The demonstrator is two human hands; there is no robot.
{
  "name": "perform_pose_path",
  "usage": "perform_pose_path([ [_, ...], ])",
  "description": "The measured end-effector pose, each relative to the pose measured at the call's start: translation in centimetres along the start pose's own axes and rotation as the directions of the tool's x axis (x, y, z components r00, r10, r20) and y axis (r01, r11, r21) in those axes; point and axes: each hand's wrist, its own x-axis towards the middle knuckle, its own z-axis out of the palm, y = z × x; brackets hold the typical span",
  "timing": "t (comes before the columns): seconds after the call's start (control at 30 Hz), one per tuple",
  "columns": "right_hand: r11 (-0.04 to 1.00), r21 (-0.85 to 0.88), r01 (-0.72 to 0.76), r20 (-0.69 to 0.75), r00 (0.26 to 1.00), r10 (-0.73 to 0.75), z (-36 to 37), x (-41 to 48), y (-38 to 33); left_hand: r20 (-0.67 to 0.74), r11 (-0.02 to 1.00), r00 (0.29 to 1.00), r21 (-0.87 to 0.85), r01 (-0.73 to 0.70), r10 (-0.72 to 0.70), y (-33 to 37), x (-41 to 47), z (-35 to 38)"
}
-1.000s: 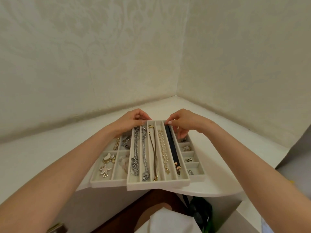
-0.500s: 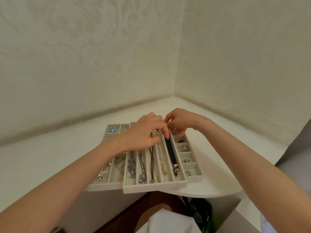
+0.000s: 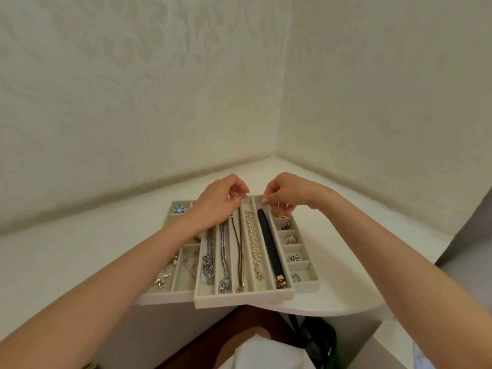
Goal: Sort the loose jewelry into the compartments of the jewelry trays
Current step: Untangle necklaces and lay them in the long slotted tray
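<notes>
A beige top tray (image 3: pixel 245 298) with long compartments lies over two lower trays at the counter's front edge. It holds two silver chains (image 3: pixel 209 258), a thin brown cord necklace (image 3: pixel 239 251), a pearl strand (image 3: pixel 253 243) and a black strap (image 3: pixel 270 249). At the tray's far end, my left hand (image 3: pixel 217 206) has curled fingertips that pinch at the upper end of the cord necklace. My right hand (image 3: pixel 283 194) pinches the tray's far rim above the black strap. Both hands hide the compartments' far ends.
The lower left tray (image 3: pixel 183 282) holds a starfish brooch (image 3: pixel 162 278) and a blue flower piece (image 3: pixel 179 209). The lower right tray (image 3: pixel 308 282) has small cells with rings and earrings. The white corner counter (image 3: pixel 346 262) meets two walls. A dark bag (image 3: pixel 316 339) sits below.
My left hand drew back from across the middle compartments to the tray's far end and curled its fingertips there. My right hand stayed at the far rim.
</notes>
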Motion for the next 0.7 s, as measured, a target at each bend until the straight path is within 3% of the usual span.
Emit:
perform_pose_path([
  [0.33,0.997,-0.073,0.027,0.118,0.993,-0.018,0.3,-0.6,-0.1,-0.101,0.988,0.983,-0.010,0.151,-0.152,-0.7,0.7,-1.2],
  [0.7,0.999,0.031,0.044,0.052,0.998,-0.046,-1.4,-1.1,-0.5,-0.120,0.991,0.987,-0.092,0.093,-0.104,-0.8,0.7,-1.6],
])
